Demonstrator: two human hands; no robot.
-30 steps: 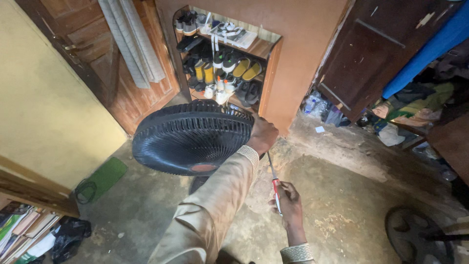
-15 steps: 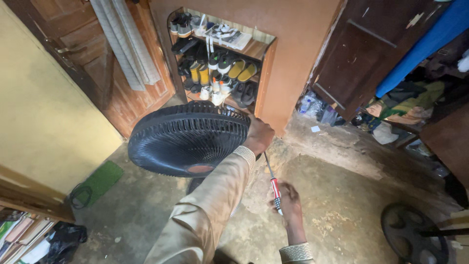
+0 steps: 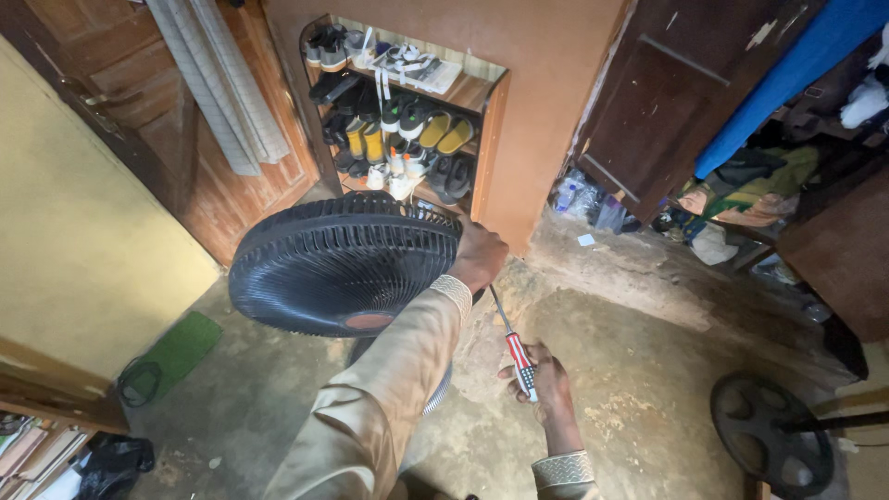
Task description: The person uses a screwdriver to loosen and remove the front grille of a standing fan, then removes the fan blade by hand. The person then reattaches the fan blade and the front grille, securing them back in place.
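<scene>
Left hand [image 3: 477, 256] grips the right rim of the fan grille [image 3: 343, 264], fingers wrapped over the edge. The grille sits tilted, face up, held above the floor [image 3: 648, 370] in front of the shoe rack [image 3: 407, 120]. A second rounded part shows under the forearm; too hidden to name.

Right hand [image 3: 546, 384] is closed round the screwdriver [image 3: 514, 347], red and pale handle in the fist, shaft pointing up toward the rim just below the left hand. Tip reaches the rim area; exact contact not visible.

Step in hand, as judged: working a fastener or clip at the grille edge, left hand steadying. Next move seems to call for the tip seated square before turning or prying, and a firm hold so the grille does not swing.

Round fan base [image 3: 773, 444] lies well apart, at the floor's lower right corner.
</scene>
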